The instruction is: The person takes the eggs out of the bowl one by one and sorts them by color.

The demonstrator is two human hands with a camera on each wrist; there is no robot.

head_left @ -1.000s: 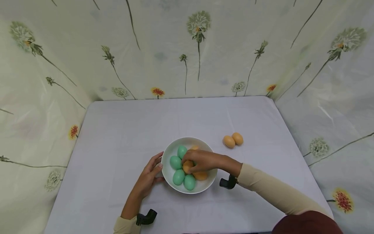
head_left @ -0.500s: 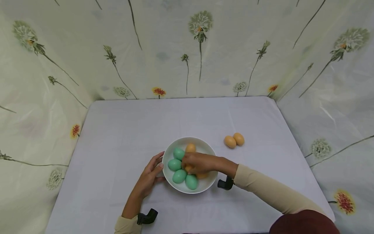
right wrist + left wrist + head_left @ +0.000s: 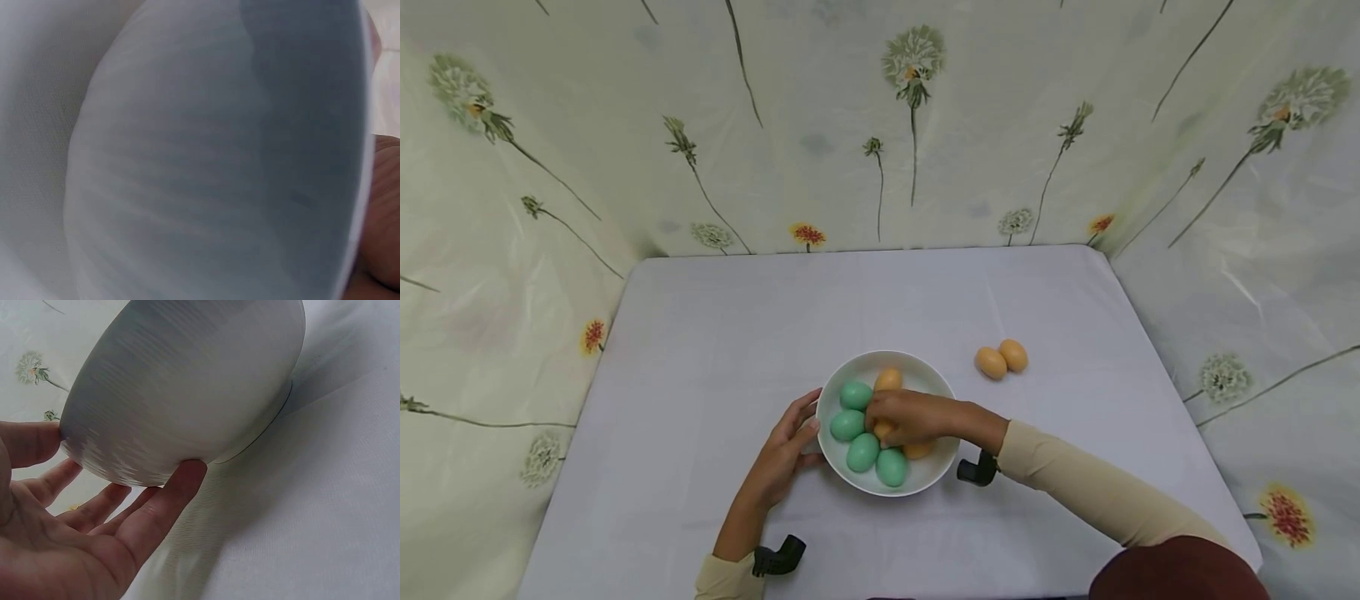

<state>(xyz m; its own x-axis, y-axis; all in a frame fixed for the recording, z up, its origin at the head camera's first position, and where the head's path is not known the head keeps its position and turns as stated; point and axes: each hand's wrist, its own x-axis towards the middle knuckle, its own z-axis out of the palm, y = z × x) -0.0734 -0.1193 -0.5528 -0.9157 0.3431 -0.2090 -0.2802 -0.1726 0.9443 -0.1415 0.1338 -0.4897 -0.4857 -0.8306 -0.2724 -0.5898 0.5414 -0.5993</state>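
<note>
A white bowl [image 3: 940,387] on the table holds several green eggs [image 3: 847,425] along its left side. My left hand [image 3: 780,454] rests against the bowl's outer left side; in the left wrist view its spread fingertips touch the wall from rim to underside. Inside the bowl, my right hand [image 3: 913,417] has its fingers curled round an orange egg [image 3: 883,429], which the hand partly hides. Another orange egg [image 3: 889,379] lies behind this hand, and a third [image 3: 917,450] shows below it. The bowl's wall [image 3: 219,150] fills most of the right wrist view.
Two orange eggs [image 3: 991,363] lie side by side on the white-covered table [image 3: 737,325], right of the bowl. A flower-printed sheet [image 3: 820,150] hangs behind the table and along both sides. Black wrist mounts [image 3: 778,556] sit at both wrists.
My right hand has settled lower over its orange egg, and the rear orange egg has come into fuller view. The upper green eggs have shifted slightly left. My left hand stays at the bowl.
</note>
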